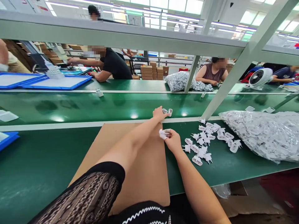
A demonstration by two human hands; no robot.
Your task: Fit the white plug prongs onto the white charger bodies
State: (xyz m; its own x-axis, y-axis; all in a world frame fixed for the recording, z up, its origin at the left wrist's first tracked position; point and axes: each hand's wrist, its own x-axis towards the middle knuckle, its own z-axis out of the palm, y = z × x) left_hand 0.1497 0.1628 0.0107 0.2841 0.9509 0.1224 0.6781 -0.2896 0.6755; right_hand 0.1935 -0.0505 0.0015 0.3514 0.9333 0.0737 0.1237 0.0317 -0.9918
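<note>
Stretched over the green conveyor belt, my left hand [160,114] has its thumb and fingers around a small white charger housing [164,111]. A second white charger housing [170,112] stands on the belt just right of it. My right hand [173,140] is closed on a white plug piece [162,134], partly covered by the fingers, above the edge of a brown cardboard sheet [140,168]. White coverings show on some right fingertips. To the right of that hand, several loose white plug pieces [202,151] with pins lie scattered on the green table.
A big clear bag of white parts [263,133] lies at the right. A slanted metal post [224,77] rises by the belt. More white housings [99,92] sit along the belt. Across it, co-workers [114,65] sit near blue trays [70,82] and a white fan [259,77].
</note>
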